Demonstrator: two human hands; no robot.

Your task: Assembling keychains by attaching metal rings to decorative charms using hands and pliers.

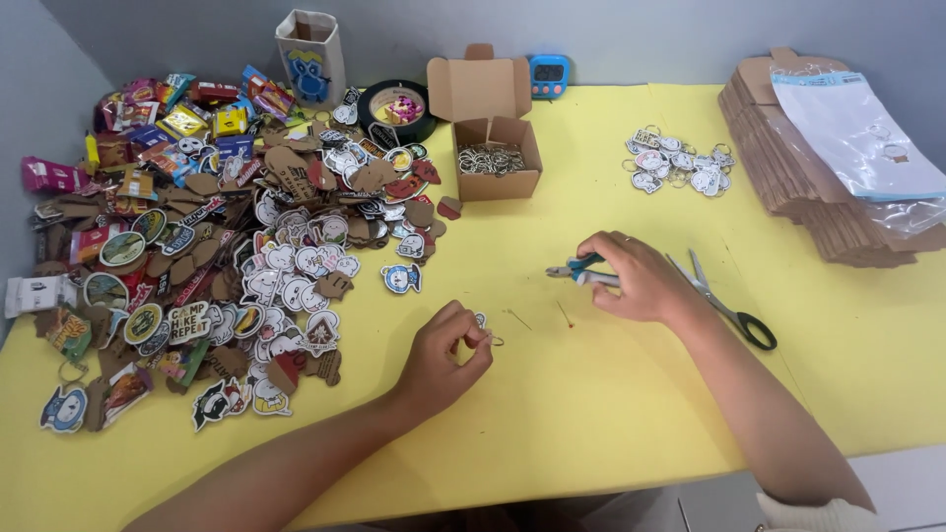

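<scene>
Single head view, looking steeply down, close over yellow table (611,414).

Matt yellow bench (611,414); brown cardboard box (498,158) of shiny metal rings (490,159); steel scissors (724,300); glossy charms (296,266); plastic-handled pliers (581,272).

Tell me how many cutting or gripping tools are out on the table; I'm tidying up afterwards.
2. Pliers with blue-green handles sit in the right hand. Black-handled scissors lie on the yellow table just right of that hand. Others could be buried under the charm pile.
</scene>
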